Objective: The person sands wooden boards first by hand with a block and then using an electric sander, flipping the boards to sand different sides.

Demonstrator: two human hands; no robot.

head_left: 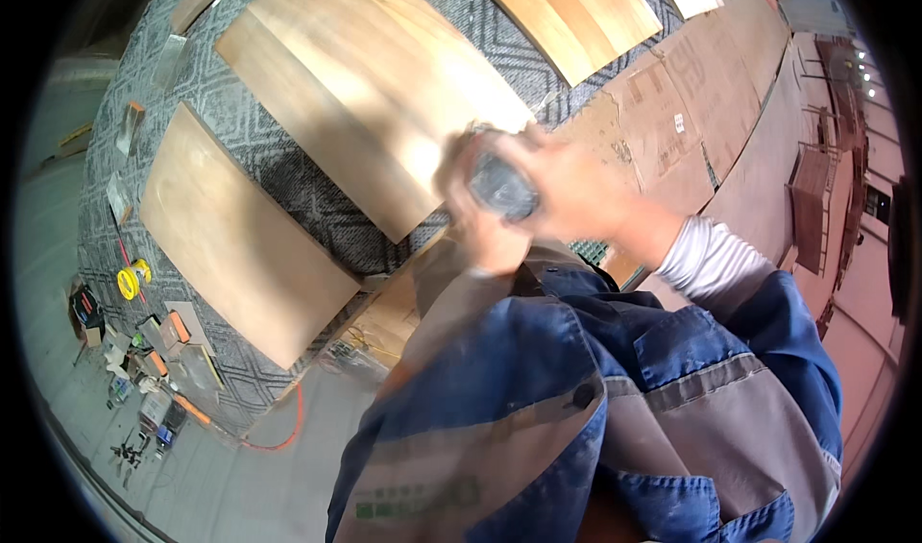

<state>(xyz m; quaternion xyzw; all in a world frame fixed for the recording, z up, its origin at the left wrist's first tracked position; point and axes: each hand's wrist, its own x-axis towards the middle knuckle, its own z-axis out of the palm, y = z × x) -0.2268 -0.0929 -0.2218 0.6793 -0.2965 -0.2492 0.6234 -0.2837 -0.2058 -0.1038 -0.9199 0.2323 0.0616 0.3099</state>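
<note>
Both my hands are closed around a dark, rounded tool with a shiny grey oval top. My left hand wraps its near left side, and my right hand grips it from the right. Motion blurs the fingers, and the tool's underside is hidden. It is over the near right end of a large pale wooden panel; whether it touches the wood cannot be made out. A smaller wooden panel lies to the left, partly in shadow.
Grey patterned carpet covers the table. Further panels lie at the far right beside flattened cardboard. Sanding blocks, a yellow roll and assorted small tools sit along the left edge. An orange cord hangs at the near edge.
</note>
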